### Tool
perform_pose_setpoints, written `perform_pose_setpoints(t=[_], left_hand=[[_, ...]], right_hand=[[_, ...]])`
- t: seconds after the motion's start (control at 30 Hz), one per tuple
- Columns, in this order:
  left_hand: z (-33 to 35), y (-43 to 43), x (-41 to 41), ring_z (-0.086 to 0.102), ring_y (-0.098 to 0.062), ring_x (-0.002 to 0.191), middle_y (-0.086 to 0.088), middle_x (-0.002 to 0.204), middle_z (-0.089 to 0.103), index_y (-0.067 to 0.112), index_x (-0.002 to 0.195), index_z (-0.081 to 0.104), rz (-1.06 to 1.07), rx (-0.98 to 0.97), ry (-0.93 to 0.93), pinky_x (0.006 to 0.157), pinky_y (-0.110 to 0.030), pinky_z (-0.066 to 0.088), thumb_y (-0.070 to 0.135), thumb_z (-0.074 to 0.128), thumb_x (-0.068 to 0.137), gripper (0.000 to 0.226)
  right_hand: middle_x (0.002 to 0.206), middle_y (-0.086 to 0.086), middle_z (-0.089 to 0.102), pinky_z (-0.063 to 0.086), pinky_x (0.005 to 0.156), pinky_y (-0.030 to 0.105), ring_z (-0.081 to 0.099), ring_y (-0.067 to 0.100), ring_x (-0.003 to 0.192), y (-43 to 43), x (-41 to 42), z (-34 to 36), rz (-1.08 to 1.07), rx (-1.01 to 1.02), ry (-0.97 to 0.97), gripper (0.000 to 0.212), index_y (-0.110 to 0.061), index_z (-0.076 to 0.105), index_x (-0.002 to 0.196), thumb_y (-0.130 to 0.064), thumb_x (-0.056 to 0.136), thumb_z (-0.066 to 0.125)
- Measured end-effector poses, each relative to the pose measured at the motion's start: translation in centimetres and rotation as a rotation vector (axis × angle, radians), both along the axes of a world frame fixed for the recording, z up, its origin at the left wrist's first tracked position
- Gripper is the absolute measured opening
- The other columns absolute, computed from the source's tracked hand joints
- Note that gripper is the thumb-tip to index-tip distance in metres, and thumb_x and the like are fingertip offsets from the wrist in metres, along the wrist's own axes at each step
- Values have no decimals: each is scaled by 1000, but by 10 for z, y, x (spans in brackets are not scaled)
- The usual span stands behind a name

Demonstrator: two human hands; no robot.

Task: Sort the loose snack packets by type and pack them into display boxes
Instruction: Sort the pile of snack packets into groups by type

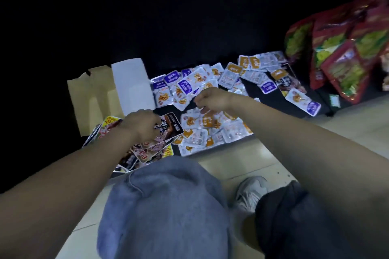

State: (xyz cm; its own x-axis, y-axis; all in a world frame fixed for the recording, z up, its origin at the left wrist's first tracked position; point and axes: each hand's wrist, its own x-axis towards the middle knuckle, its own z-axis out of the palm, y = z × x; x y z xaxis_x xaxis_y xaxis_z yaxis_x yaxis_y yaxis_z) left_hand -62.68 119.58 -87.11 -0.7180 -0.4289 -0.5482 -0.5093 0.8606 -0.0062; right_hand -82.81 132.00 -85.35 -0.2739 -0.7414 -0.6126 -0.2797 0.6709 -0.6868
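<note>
**Both hands over packets near the surface edge**

Black packets (pixel 171 127) are gripped in the curled fingers of the left hand (pixel 143 125), just before the open cardboard box (pixel 132 84). The fingers of the right hand (pixel 213 99) are curled over orange packets (pixel 207 122); whether one is pinched cannot be told. Bare floor tiles (pixel 242 157) lie nearer the person.

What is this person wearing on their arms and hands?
Nothing that shows: both forearms are bare, with no sleeves in view, and the left hand and right hand have no gloves. No watch or ring shows in the dim picture.
</note>
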Motion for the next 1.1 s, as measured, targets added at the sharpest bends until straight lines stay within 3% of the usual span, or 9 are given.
perform_pose_setpoints(t=[0.1, 0.33, 0.5, 0.63, 0.77, 0.83, 0.9, 1.0, 1.1], left_hand=[[20, 18, -43, 56, -24, 110, -3, 125, 59, 25, 126, 56, -11, 30, 40, 86, -33, 47, 37, 48, 96, 33], [44, 75, -150, 58, -24, 101, -3, 119, 63, 24, 120, 61, -155, 38, 125, 83, -39, 50, 34, 47, 98, 28], [19, 104, -212, 59, -25, 100, -3, 121, 62, 23, 125, 58, -256, 96, 127, 82, -39, 49, 36, 47, 99, 31], [-19, 110, -254, 58, -25, 104, -4, 121, 62, 23, 123, 59, -291, 156, 119, 86, -37, 49, 36, 48, 98, 31], [-69, 110, -291, 56, -28, 110, -8, 127, 59, 21, 124, 59, -311, 186, 126, 88, -39, 49, 34, 48, 97, 32], [-94, 111, -303, 50, -29, 118, -10, 130, 53, 20, 127, 58, -320, 202, 154, 93, -39, 46, 32, 50, 96, 34], [-116, 114, -311, 42, -28, 126, -11, 135, 46, 19, 132, 54, -346, 210, 203, 100, -37, 38, 31, 51, 96, 39], [-141, 120, -318, 23, -28, 141, -9, 155, 27, 21, 145, 38, -326, 218, 260, 113, -39, 23, 34, 49, 97, 52], [-159, 126, -319, 27, -27, 139, -7, 153, 31, 19, 142, 43, -265, 202, 310, 113, -39, 23, 36, 44, 99, 47]], right_hand=[[128, 26, 55, 49, 87, 36, 61, 28, 104, 38, -30, 17, -16, 8, 40, 39, 8, 51, 128, -17, 99, 46], [123, 15, 57, 51, 83, 42, 61, 27, 102, 123, -99, 26, -170, -64, 116, 29, -1, 58, 121, -18, 101, 46], [98, 15, 62, 54, 85, 41, 63, 32, 94, 147, -142, -8, -258, -36, 92, 23, 1, 63, 105, -15, 99, 48], [115, 31, 61, 48, 76, 35, 62, 33, 92, 147, -170, -42, -325, -25, 86, 29, 11, 58, 115, -11, 98, 46], [113, 22, 66, 51, 91, 44, 64, 33, 101, 151, -198, -82, -334, 19, 185, 28, 6, 62, 111, -12, 97, 47], [120, 16, 63, 47, 96, 40, 59, 32, 110, 156, -210, -104, -312, 60, 304, 28, 0, 63, 117, -11, 97, 47], [132, 13, 54, 41, 99, 34, 50, 30, 121, 161, -220, -128, -310, 81, 426, 34, -8, 57, 127, -11, 94, 52], [152, 14, 30, 31, 109, 45, 28, 34, 138, 167, -228, -161, -338, 124, 603, 56, -15, 41, 142, -18, 89, 59], [159, 7, 18, 27, 111, 52, 19, 33, 143, 169, -222, -177, -274, 213, 577, 66, -20, 30, 149, -30, 91, 59]])
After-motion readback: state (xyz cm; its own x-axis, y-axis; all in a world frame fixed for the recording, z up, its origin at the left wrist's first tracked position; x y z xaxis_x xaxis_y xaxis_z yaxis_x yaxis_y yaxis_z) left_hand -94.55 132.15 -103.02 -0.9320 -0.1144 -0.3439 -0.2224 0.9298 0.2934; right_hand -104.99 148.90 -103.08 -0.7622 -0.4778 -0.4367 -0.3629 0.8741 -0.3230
